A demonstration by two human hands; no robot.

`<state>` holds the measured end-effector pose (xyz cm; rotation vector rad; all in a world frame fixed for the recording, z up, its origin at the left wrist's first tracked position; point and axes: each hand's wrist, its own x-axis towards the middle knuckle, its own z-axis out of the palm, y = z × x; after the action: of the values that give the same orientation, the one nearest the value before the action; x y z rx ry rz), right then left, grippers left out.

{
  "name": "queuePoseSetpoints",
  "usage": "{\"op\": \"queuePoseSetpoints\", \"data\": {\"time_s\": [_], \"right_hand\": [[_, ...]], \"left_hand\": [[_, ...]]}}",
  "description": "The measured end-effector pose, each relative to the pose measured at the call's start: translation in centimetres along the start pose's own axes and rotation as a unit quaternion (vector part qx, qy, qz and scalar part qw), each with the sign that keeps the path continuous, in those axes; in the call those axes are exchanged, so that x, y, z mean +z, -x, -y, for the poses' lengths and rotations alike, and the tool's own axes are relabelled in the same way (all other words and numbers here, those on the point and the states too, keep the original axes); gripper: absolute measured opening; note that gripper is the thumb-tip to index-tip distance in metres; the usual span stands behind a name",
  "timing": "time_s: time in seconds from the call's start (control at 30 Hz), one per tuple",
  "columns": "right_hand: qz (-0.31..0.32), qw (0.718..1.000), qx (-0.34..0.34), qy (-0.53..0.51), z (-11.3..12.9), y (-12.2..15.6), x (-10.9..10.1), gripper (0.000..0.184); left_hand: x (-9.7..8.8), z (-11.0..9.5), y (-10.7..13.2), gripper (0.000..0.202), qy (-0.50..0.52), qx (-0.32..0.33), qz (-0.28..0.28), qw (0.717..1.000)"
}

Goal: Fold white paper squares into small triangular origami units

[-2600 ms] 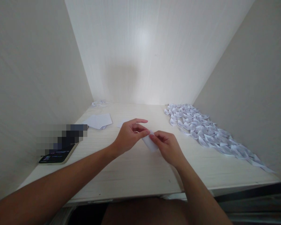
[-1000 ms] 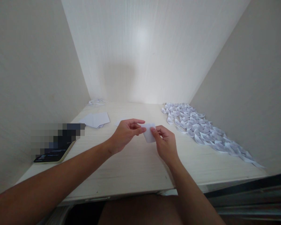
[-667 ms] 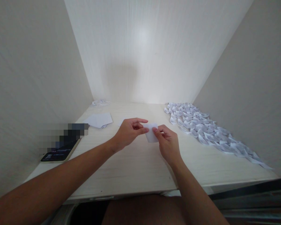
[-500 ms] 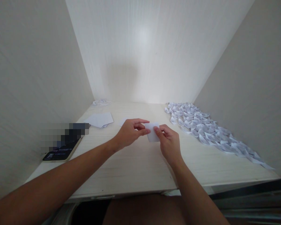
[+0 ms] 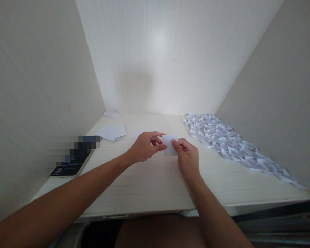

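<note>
A small white paper slip (image 5: 168, 145) is held upright just above the pale wooden desk (image 5: 155, 182), near its middle. My left hand (image 5: 144, 148) pinches the slip's left edge between thumb and fingers, with the index finger stretched over the top. On the slip's right edge my right hand (image 5: 187, 156) is closed, thumb in front. Both forearms reach in from the bottom of the view.
A long heap of several small folded white paper pieces (image 5: 229, 144) runs along the desk's right side. A few flat white sheets (image 5: 111, 132) lie at the back left, a phone (image 5: 71, 167) rests at the left edge, and paper scraps (image 5: 112, 113) sit in the far left corner. Walls close in on three sides.
The slip has turned from tilted low between the hands to upright and slightly higher. Both hands have kept hold of it and shifted their fingers along its edges.
</note>
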<state>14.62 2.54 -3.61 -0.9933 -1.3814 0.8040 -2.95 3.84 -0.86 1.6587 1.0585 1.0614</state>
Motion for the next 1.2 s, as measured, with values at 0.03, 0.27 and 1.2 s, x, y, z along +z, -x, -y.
{"op": "queuePoseSetpoints", "data": {"time_s": [0.03,0.27,1.2], "right_hand": [[-0.003,1.0,0.002,0.0,-0.04,0.0,0.01,0.026],[-0.023,1.0,0.008,0.0,-0.05,0.0,0.07,0.029],[-0.073,0.997,0.013,0.009,-0.29,-0.23,-0.06,0.04]], "left_hand": [[0.0,-0.02,0.0,0.047,-0.005,-0.003,0.004,1.0],[0.24,-0.07,0.18,0.048,-0.038,0.009,-0.013,0.999],[0.88,0.44,0.54,0.055,-0.023,0.032,0.037,0.999]]}}
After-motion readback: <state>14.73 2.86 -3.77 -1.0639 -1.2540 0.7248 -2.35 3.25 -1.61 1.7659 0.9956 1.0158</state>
